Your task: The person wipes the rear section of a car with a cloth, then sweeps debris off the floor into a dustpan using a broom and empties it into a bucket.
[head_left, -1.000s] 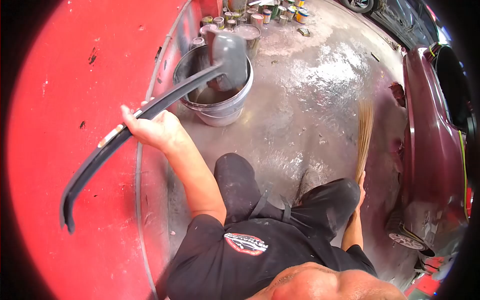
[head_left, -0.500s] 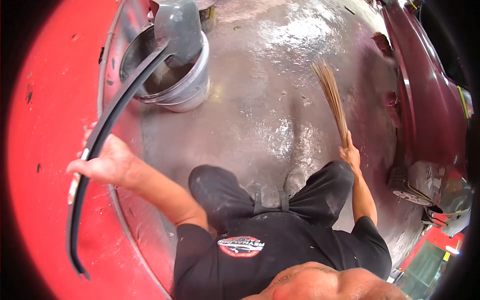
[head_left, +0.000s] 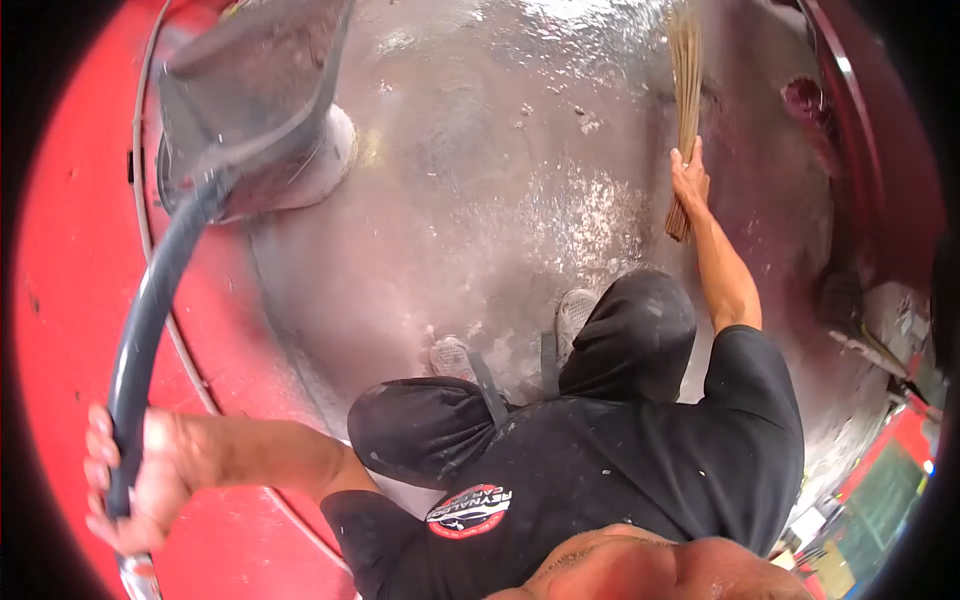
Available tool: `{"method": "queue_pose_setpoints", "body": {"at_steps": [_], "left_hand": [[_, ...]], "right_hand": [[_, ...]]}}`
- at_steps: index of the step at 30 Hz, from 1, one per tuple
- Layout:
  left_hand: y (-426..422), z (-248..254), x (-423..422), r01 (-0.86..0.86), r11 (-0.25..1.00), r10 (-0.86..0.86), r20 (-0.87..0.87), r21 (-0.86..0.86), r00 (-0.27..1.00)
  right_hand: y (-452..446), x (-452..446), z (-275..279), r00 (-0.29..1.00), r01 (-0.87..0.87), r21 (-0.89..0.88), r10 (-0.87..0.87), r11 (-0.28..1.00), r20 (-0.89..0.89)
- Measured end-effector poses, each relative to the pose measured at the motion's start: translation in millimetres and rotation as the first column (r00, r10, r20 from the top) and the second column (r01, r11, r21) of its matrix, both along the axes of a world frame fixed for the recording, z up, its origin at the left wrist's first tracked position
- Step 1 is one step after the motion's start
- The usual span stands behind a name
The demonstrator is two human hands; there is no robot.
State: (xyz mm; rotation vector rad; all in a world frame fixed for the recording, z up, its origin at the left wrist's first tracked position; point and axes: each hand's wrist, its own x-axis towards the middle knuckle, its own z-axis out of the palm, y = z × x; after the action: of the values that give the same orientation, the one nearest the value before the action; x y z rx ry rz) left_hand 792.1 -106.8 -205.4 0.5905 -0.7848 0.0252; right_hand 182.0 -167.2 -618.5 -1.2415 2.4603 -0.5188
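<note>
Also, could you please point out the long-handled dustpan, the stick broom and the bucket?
Long-handled dustpan (head_left: 250, 90): head view, on its broad pan.
Stick broom (head_left: 686, 80): head view, on its bundled sticks.
Bucket (head_left: 337, 160): head view, on its outer wall.

Item 1: dark grey piece (head_left: 148, 310), smooth, glossy along its long curved arm. Arm runs obliquely, widening at its upper end into a broad, scuffed panel that overlaps the bucket (head_left: 338, 150) in view; contact not determinable. Lower end pale and shiny. Left hand (head_left: 150, 480) grips the arm near that end.

Item 2: stick broom (head_left: 686, 80), a tight bundle of thin tan sticks, nearly upright in view. Right hand (head_left: 690, 180) grips it near its lower, blunt end; sticks fan slightly upward.
</note>
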Motion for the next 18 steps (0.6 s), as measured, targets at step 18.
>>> {"method": "queue_pose_setpoints", "body": {"at_steps": [18], "left_hand": [[-38,-252,-33,0.495,0.589,-0.633,-0.017,0.639,0.774]], "right_hand": [[221,37,-65,0.973,0.000,0.320,-0.075,0.947,0.220]]}}
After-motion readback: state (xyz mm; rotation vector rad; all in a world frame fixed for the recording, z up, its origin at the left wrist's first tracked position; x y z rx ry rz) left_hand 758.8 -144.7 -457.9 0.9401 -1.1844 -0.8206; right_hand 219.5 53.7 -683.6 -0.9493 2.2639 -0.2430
